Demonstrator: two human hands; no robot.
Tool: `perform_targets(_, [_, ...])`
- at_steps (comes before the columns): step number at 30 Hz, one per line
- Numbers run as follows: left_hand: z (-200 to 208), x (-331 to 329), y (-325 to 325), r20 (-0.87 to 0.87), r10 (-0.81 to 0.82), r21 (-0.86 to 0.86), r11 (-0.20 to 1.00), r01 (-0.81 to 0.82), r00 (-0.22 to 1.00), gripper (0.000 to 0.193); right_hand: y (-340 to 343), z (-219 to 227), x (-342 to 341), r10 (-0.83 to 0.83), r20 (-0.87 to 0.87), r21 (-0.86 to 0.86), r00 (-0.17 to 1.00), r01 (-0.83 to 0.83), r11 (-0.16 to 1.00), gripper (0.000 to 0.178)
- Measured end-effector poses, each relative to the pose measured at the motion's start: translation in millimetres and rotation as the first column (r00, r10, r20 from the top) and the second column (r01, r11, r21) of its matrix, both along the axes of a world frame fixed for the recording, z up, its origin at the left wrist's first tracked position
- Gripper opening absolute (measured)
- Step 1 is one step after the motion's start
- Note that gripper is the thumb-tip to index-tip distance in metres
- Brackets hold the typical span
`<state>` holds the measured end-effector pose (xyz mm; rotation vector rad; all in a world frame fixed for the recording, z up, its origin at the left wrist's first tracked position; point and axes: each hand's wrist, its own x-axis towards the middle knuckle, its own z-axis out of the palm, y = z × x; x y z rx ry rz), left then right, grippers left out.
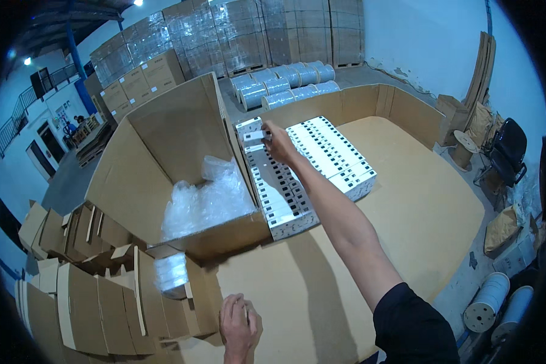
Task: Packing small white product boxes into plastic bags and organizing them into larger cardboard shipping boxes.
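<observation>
My right hand (277,144) reaches far out to the rows of small white boxes. Its fingers are closed on one small white box (258,135) at the far end of the left block. That block of white boxes (279,200) stands against the large carton's side, and a second block of white boxes (333,151) lies to its right. Low in the view, my left hand (238,321) rests by the cardboard sheet with curled fingers; what they hold, if anything, is hidden. Just left of it stands a small open carton (201,297) with a clear-wrapped bundle (171,274) at its far side.
The large open carton (155,139) at left holds clear bubble wrap (206,197). Folded cartons (97,297) crowd the lower left. A low cardboard wall (352,103) edges the far side of the sheet (431,188). Wrapped spools (285,82) and a black chair (506,151) stand beyond.
</observation>
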<state>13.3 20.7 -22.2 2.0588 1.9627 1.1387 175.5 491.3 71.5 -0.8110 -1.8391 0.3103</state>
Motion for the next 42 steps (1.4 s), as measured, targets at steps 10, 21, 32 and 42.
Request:
perform_targets(10, [10.9, -5.1, 31.6, 0.269, 0.060, -0.075, 0.996, -0.041, 0.961, 0.035, -183.5, 16.8, 67.4, -0.152, -0.237, -0.168, 0.960, 0.114, 0.979, 0.030])
perform_targets(21, [10.2, -18.0, 39.4, 0.833, -0.033, -0.108, 0.970, 0.220, 0.553, 0.031, -359.1, -56.2, 20.1, 0.022, -0.162, -0.546, 0.987, -0.108, 0.831, 0.035])
perform_targets(32, [-0.8, -25.2, 50.2, 0.868, -0.060, -0.029, 0.985, 0.170, 0.493, 0.030, -364.7, -83.0, 5.0, 0.197, -0.467, -0.548, 0.862, -0.457, 0.700, 0.032])
perform_targets(42, [4.3, -17.9, 45.0, 0.789, -0.042, -0.079, 0.983, 0.168, 0.613, 0.056, -353.0, -95.4, 8.8, 0.220, -0.274, -0.592, 0.936, -0.345, 0.729, 0.053])
